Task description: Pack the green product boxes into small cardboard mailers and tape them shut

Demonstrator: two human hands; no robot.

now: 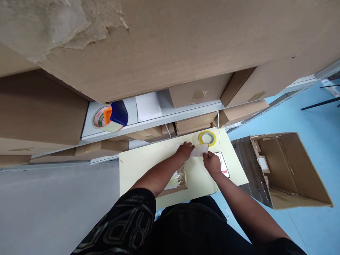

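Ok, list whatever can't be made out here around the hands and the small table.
Head view only:
- White sheet: both the left hand and the right hand cover its ends; any print is too small to read.
- Phone: partly under the right hand, screen unreadable.
- Clear packets: the left forearm hides part; contents too small to tell.
- Open carton: its near wall hides part of the inside.
- Tape ring: any label too small to read.

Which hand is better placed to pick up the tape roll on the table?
Right. The right hand lies just below the tape roll; the left hand rests farther left on the white sheet.
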